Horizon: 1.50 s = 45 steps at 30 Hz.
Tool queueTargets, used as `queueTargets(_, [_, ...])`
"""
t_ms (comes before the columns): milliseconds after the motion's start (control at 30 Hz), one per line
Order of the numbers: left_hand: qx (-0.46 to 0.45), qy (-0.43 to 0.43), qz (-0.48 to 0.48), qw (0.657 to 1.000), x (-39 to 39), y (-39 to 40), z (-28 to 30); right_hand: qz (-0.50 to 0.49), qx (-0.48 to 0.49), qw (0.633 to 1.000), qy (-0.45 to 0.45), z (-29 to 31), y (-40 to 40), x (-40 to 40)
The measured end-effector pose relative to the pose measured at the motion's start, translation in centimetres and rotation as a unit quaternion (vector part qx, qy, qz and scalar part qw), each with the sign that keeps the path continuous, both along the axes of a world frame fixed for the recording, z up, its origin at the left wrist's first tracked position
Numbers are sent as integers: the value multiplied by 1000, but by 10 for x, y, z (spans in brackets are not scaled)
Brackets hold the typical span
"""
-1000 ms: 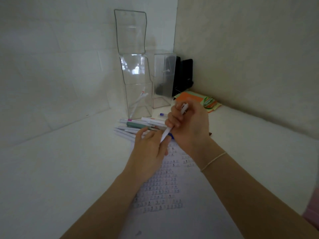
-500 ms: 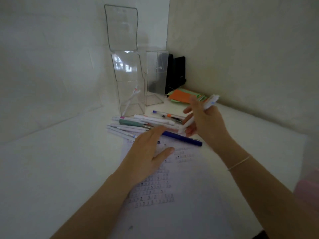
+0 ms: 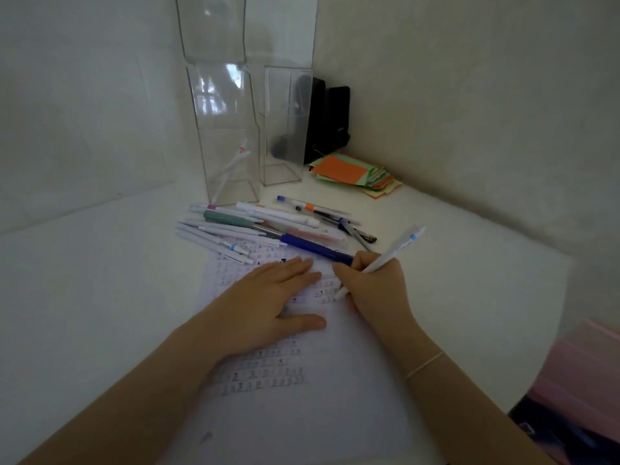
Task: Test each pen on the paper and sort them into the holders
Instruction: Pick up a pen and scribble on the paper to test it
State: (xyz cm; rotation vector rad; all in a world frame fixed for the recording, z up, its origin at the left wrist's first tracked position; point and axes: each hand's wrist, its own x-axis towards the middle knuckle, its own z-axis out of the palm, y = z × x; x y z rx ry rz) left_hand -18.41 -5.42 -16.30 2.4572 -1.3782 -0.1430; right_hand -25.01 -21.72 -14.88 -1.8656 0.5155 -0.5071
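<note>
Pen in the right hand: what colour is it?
White barrel with a blue band near its top end, seen in the head view.

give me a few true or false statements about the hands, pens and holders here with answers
1. The right hand grips a white pen with its tip at the paper. True.
2. The left hand holds a blue pen. False: it lies flat on the paper with straight fingers and holds nothing.
3. The taller clear holder has pens leaning inside it. True.
4. The shorter clear holder is packed with pens. False: no pens show in it.
5. The loose pens lie in a pile between the paper and the holders. True.
6. The coloured paper notes sit left of the holders. False: they sit to the right, near the wall.
</note>
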Motion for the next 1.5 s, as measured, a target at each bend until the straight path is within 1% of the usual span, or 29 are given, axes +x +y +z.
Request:
queueTargets(100, [6, 3, 2, 1000, -1, 0, 2, 2, -28, 1000, 4, -2, 2, -2])
queueTargets(400, [-14, 10, -6, 1000, 0, 0, 0, 15, -37, 999, 9, -4, 7, -4])
queueTargets(533, [-14, 13, -7, 1000, 0, 0, 0, 1, -65, 998, 6, -5, 7, -2])
queueTargets(667, [-12, 17, -6, 1000, 0, 0, 0, 2, -56, 998, 9, -7, 6, -1])
queueTargets(933, [-13, 13, -6, 1000, 2, -1, -2, 1, -75, 997, 3, -10, 3, 1])
queueTargets(1267, [-7, 13, -9, 1000, 3, 0, -3, 28, -45, 999, 1, -7, 4, -1])
queueTargets(1333, [-12, 7, -9, 1000, 3, 0, -4, 20, -65, 998, -6, -9, 4, 0])
queueTargets(1433, [-21, 10, -5, 1000, 3, 0, -5, 0, -136, 991, -17, -12, 4, 2])
queueTargets(1500, [-32, 18, -7, 999, 3, 0, -6, 4, -144, 989, -24, -12, 4, 2])
